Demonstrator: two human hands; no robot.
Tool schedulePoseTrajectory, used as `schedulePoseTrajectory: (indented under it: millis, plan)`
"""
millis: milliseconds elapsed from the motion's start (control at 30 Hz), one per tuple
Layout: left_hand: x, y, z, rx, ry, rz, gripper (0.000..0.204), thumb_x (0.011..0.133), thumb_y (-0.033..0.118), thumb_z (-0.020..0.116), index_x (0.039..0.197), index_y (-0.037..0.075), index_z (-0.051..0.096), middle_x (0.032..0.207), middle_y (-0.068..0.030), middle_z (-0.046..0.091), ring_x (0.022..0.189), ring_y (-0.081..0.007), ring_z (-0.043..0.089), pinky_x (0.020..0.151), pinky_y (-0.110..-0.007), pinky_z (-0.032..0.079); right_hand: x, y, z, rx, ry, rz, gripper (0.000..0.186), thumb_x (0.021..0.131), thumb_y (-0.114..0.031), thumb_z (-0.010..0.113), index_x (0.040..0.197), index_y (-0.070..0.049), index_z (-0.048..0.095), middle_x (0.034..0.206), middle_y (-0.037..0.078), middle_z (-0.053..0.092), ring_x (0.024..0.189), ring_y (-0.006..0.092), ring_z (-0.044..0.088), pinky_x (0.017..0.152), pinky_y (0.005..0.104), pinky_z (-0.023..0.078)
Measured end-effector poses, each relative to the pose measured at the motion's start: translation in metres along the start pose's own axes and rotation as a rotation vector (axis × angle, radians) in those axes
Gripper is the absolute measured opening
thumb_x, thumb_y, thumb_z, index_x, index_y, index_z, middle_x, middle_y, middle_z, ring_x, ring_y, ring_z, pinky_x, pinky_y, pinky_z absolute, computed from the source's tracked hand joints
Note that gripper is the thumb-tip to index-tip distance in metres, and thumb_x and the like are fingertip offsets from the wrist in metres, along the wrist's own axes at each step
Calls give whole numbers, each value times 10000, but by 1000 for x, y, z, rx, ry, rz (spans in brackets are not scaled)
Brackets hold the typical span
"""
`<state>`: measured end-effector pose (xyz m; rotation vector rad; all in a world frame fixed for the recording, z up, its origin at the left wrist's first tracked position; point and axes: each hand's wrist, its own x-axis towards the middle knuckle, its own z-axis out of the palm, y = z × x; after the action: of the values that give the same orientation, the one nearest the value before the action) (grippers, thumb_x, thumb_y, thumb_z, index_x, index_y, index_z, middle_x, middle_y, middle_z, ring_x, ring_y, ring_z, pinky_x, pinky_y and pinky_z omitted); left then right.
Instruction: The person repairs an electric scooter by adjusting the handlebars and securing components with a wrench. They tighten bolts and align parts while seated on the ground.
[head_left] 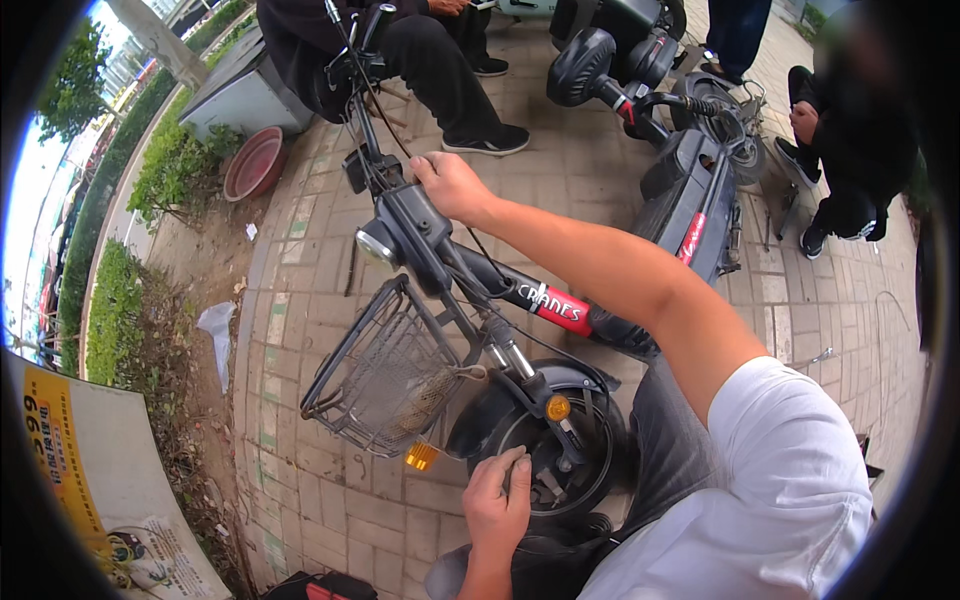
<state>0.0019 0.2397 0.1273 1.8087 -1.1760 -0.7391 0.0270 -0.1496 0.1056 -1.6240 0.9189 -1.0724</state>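
Observation:
A black electric bicycle [560, 305] leans in front of me, with a wire basket [385, 375] on its front. My right hand [452, 186] reaches far forward and grips the handlebar [372, 130] near the stem, just above the headlight [374, 243]. Low down, my left hand [497, 503] is closed around a small dark tool, held against the front wheel [560, 450] beside the fork and its orange reflector [557, 407]. What the tool touches is hidden by my fingers.
A second black scooter [690, 190] is parked behind on the paved ground. One person sits at the top [420, 60] and another crouches at the right [850, 130]. A red basin [255, 163] and hedges lie to the left, a printed sign [90, 480] at lower left.

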Motion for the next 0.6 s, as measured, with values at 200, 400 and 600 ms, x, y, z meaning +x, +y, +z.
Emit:
schedulePoseTrajectory:
  millis: [200,400,600]
  plan:
    - [18,11,31,-217,-103,-281,207,925,178,644,1021,2,693,891,-148,684,756,-219,664,722,-306,511,47,-85,19,85,29,52,395,1000,-311,497,861,44,602,714,200,610,696,345,582,699,433,469]
    - [-76,-1,-19,34,-152,-440,240,949,208,600,1025,-4,683,860,-116,668,760,-183,619,720,-305,493,55,-224,3,84,-107,31,380,1014,-340,488,915,8,603,737,85,563,714,170,496,678,337,435]
    - [-114,144,-175,-147,171,-788,256,972,199,567,985,-39,661,853,-65,668,764,-147,615,709,-282,498,24,-300,-49,79,-262,148,317,1008,-307,492,905,-22,585,700,82,532,674,177,492,645,342,434]
